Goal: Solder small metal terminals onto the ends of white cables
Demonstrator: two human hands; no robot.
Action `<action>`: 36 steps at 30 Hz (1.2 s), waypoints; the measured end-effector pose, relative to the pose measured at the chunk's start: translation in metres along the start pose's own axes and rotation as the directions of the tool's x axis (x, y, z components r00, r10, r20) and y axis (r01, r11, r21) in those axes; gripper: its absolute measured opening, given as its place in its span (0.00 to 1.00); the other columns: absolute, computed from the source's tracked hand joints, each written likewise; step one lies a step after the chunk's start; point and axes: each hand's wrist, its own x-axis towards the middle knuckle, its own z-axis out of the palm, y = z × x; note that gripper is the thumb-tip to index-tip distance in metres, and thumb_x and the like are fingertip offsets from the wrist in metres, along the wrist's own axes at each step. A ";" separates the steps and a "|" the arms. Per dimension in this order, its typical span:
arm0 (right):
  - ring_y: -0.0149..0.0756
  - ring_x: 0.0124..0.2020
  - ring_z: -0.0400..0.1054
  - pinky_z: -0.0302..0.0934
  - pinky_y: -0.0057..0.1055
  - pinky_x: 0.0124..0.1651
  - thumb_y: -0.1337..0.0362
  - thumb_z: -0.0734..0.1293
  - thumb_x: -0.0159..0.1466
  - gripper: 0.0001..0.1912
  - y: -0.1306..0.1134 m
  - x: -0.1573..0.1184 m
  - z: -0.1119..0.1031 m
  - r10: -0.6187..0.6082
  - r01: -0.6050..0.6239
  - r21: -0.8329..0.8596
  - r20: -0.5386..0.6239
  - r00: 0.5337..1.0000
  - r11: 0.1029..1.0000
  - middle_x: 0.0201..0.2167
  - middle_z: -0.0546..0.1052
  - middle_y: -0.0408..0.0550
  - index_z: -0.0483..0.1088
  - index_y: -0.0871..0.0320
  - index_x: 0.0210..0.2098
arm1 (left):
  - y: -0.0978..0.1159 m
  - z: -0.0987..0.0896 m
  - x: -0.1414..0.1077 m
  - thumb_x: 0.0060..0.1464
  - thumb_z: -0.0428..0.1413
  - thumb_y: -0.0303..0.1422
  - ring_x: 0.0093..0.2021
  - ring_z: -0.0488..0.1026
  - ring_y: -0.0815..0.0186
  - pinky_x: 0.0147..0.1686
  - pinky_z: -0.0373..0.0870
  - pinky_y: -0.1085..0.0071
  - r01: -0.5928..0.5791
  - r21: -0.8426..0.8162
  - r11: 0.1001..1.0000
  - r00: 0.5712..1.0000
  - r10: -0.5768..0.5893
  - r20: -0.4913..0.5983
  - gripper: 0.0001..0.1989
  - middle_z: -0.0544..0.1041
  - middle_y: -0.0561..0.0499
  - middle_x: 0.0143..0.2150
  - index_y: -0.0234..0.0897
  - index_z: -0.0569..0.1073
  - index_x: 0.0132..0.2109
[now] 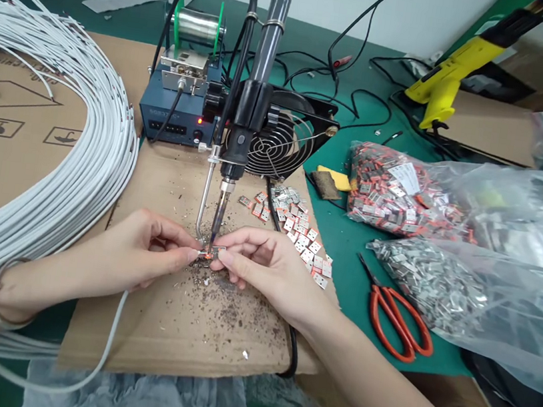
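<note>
My left hand [158, 251] pinches the end of a white cable [116, 323], which hangs below my palm and curves off to the lower left. Between thumb and fingers, my right hand [256, 262] grips a small USB connector [217, 250] with a metal shell and orange part. The two ends meet right under the tip of a clamped soldering iron [217, 219], which points straight down. A thin metal feed tube [204, 201] bends in beside the tip. My fingertips partly cover the joint, so its detail is hard to see.
Loose USB connectors [305, 235] lie right of the iron. Behind stand a blue solder feeder [177, 116] with a solder spool [198, 26] and a fan [280, 144]. A white cable bundle [100, 159] fills the left. Red-handled scissors [399, 322], bagged connectors [403, 198] and a yellow heat gun [451, 77] sit right.
</note>
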 end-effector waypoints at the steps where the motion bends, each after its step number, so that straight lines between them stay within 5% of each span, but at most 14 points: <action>1: 0.23 0.20 0.63 0.58 0.20 0.23 0.64 0.72 0.54 0.08 0.000 0.000 0.000 0.001 -0.001 -0.002 0.001 1.000 1.000 0.25 0.77 0.46 0.72 0.62 0.31 | 0.000 0.000 0.000 0.56 0.52 0.36 0.13 0.53 0.78 0.11 0.51 0.84 0.006 0.003 1.000 1.000 -0.006 -0.002 0.12 0.58 0.60 0.14 0.31 0.75 0.36; 36: 0.22 0.21 0.64 0.57 0.19 0.23 0.65 0.72 0.55 0.07 0.003 0.001 -0.003 -0.009 0.008 0.016 0.039 0.999 1.000 0.24 0.77 0.46 0.73 0.62 0.32 | 0.004 0.002 -0.001 0.55 0.53 0.36 0.13 0.55 0.78 0.10 0.53 0.86 0.049 0.001 0.999 0.999 -0.049 -0.017 0.11 0.58 0.61 0.14 0.32 0.76 0.36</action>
